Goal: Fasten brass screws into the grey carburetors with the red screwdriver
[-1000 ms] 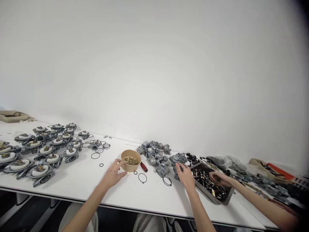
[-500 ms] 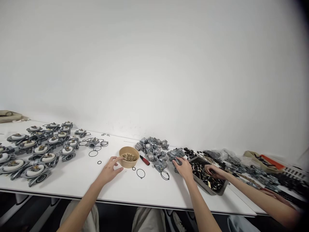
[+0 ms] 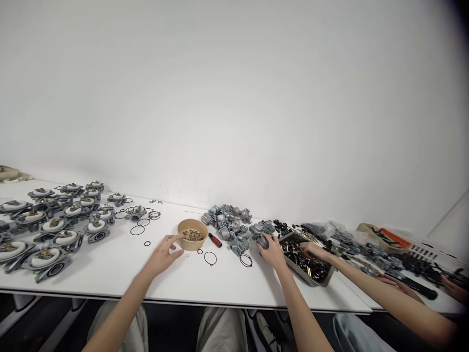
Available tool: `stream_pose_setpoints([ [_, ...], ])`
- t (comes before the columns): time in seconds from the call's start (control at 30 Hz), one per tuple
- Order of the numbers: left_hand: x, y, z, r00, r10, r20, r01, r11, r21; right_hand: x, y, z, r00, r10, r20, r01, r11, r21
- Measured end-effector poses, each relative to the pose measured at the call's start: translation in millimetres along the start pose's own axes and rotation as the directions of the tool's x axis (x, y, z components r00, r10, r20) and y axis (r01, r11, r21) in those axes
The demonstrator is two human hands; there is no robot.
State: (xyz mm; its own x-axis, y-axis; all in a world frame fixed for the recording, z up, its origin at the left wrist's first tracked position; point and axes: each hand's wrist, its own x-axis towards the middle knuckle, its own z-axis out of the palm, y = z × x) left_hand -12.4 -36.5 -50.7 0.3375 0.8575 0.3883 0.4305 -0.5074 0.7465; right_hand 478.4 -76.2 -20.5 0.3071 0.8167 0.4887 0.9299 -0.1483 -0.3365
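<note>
My left hand (image 3: 166, 253) is at the near left side of a tan paper bowl (image 3: 182, 238) of small brass parts. Its fingers are apart, and the index fingertip reaches the bowl's rim. On the right, my right hand (image 3: 273, 253) has its fingers around a rounded grey metal carburetor part (image 3: 262, 241), beside more carburetors (image 3: 259, 228). A red and black screwdriver (image 3: 215, 240) lies between the bowl and a heap of carburetor bodies (image 3: 225, 217). In front of these lie thin black rubber rings (image 3: 210, 264).
Rows of carburetors with white floats (image 3: 53, 225) fill the table's left side. A metal tray (image 3: 311, 281) of black and brass parts stands at right, with another person's hand (image 3: 313, 251) in it. Farther right are more metal parts and an orange and white basket (image 3: 421, 250).
The view has shifted a little, so things sit slightly more to the left. My right hand stays on the grey part, my left by the bowl. More of a person's hand shows at far right.
</note>
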Motion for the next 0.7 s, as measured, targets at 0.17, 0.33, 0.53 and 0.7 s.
stream_pose_setpoints([
  [0.17,0,3,-1.1,1.000,-0.008,0.005,0.008,1.000,-0.014,-10,2,1,0.998,-0.035,-0.049,0.036,0.999,0.023],
  [0.33,-4,15,-4.8,1.000,-0.006,-0.005,0.006,1.000,-0.025,-12,2,4,0.996,-0.034,-0.076,0.038,0.998,0.042],
  [0.53,-6,27,-7.1,0.999,-0.025,-0.033,0.025,1.000,-0.017,-18,-5,4,0.991,0.049,-0.121,-0.045,0.998,0.042],
  [0.7,-7,31,-8.5,0.999,-0.023,-0.035,0.022,0.999,-0.047,-25,-28,-16,0.983,0.093,-0.158,-0.092,0.996,0.011],
])
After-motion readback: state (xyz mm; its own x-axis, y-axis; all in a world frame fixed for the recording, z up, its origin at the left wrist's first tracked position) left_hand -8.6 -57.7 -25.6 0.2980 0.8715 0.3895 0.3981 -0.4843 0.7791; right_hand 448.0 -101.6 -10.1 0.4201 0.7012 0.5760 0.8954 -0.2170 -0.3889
